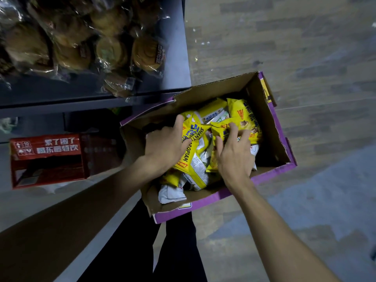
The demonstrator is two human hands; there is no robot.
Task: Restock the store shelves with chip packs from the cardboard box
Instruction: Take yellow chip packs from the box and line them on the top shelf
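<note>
Two hands work inside the brown cardboard box with purple outer walls [282,127], which sits on the wood-pattern floor [305,47] just beside the dark metal shelf [61,106]. In the head view, the left hand [164,147] grips a yellow foil chip pack with blue lettering [192,143] near the box's left wall, thumb over its top. The right hand [234,157] has its fingers curled onto a second yellow chip pack [223,129] toward the middle, seemingly clenching its upper edge.

The packs lie loose and overlapping, so lifting either could drag a neighbour over the low near rim, and squeezing hard could crush the chips. The box's far flap stands up, while the near and right sides are open to the floor. Clear-wrapped round buns [146,53] crowd the shelf's front edge, and a red printed carton [46,159] sits below, leaving little room there.
</note>
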